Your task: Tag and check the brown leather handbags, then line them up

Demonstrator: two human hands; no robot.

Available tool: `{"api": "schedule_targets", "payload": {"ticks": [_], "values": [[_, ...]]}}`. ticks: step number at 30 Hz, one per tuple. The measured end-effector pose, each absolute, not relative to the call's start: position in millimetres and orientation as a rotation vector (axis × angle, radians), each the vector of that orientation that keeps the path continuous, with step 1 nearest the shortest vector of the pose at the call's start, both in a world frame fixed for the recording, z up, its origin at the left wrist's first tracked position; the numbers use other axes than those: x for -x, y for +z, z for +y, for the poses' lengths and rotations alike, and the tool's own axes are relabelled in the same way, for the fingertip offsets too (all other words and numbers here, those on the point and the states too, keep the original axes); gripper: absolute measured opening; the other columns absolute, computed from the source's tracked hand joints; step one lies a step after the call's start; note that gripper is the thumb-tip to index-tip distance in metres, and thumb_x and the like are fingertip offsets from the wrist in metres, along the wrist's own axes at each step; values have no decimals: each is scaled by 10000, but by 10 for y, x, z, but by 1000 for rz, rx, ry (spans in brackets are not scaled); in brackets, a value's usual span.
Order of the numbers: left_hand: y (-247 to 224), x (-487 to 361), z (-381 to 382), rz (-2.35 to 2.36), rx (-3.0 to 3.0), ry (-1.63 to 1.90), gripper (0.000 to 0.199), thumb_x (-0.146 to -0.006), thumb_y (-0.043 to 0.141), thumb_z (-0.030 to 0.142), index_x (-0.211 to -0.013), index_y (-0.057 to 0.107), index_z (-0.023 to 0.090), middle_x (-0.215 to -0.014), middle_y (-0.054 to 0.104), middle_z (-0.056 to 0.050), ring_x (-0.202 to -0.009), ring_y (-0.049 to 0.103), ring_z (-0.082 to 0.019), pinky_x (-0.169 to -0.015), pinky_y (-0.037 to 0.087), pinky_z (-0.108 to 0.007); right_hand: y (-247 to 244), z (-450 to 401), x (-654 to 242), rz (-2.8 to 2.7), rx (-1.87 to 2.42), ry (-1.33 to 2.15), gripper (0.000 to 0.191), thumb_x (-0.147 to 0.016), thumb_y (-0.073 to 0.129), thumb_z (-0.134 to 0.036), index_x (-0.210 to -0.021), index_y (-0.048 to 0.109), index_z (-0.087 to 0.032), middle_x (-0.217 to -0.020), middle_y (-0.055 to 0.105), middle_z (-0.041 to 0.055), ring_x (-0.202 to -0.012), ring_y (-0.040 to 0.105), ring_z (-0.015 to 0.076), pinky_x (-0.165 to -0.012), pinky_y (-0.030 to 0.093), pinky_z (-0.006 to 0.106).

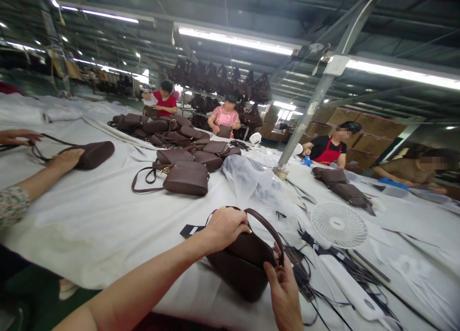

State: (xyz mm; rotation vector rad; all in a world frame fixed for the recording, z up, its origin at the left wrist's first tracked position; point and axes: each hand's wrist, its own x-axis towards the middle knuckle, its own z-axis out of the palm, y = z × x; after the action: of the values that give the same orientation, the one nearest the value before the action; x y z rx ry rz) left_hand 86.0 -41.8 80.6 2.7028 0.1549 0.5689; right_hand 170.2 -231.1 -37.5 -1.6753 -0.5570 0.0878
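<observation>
A dark brown handbag [239,268] rests at the near edge of the white-covered table, its carry handle [268,228] arching up on the right. My left hand [226,228] lies over the bag's top with fingers curled, closed on its upper edge. From the right, my right hand [282,283] grips the bag's end by the handle base, thumb on the near side. A black tag [192,230] with a small white label sticks out from behind the bag on the left. The bag's far side is hidden.
A white fan [338,224] and black cords [312,283] lie to the right. Beyond are clear plastic [247,177], a brown bag with a strap [187,177] and a heap of bags [158,127]. A co-worker's hand [66,159] touches another bag at left. A metal post [305,115] rises from the table.
</observation>
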Motion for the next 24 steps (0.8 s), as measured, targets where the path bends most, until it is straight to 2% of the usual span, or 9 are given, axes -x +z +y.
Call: {"api": "schedule_targets", "payload": {"ticks": [4, 7, 10, 14, 17, 20, 24], "values": [[769, -858, -481, 244, -2779, 585, 193, -897, 584, 360, -881, 671, 189, -855, 707, -39, -824, 646, -207, -723, 455, -282, -401, -2207, -1591, -563, 1883, -104, 633, -907, 380, -548, -1348, 471, -104, -1350, 535, 183, -1281, 451, 328, -1032, 373, 478], [739, -839, -488, 217, -2773, 618, 203, -913, 562, 358, -892, 676, 191, -868, 714, -41, -842, 652, -209, -730, 461, -282, -316, -2104, -1599, -594, 2003, -273, 688, -928, 313, -528, -1395, 386, -28, -1332, 511, 248, -1266, 450, 360, -1014, 367, 505], [709, -838, -488, 193, -2763, 626, 207, -918, 554, 351, -891, 686, 194, -838, 710, -40, -827, 654, -199, -733, 469, -274, -234, -2080, -1670, -718, 2101, -446, 695, -933, 300, -534, -1371, 392, -3, -1256, 536, 276, -1210, 484, 381, -968, 393, 515], [673, -883, -514, 160, -2766, 644, 238, -927, 533, 348, -898, 690, 172, -870, 712, -75, -824, 658, -217, -734, 478, -293, -103, -2114, -1732, -1059, 2162, -688, 538, -973, 273, -460, -1314, 435, -78, -1194, 582, 236, -1092, 567, 328, -884, 452, 457], [659, -924, -536, 168, -2780, 632, 246, -935, 509, 337, -924, 679, 159, -876, 711, -97, -801, 660, -230, -704, 472, -306, 78, -2053, -1722, -1241, 2262, -826, 367, -983, 296, -355, -1201, 499, -142, -1045, 641, 184, -938, 616, 292, -774, 466, 409], [655, -944, -523, 171, -2812, 621, 243, -939, 491, 320, -926, 675, 161, -846, 704, -95, -768, 652, -226, -680, 456, -309, 242, -1941, -1725, -1404, 2334, -867, 223, -976, 343, -276, -1004, 545, -187, -833, 648, 106, -740, 611, 237, -642, 424, 339], [688, -947, -448, 199, -2793, 695, 213, -916, 540, 329, -882, 678, 170, -835, 693, -85, -800, 626, -221, -719, 428, -325, 266, -1884, -1807, -1509, 2339, -980, 316, -1008, 268, -300, -791, 483, -217, -651, 566, 39, -579, 545, 191, -556, 347, 308]]}}
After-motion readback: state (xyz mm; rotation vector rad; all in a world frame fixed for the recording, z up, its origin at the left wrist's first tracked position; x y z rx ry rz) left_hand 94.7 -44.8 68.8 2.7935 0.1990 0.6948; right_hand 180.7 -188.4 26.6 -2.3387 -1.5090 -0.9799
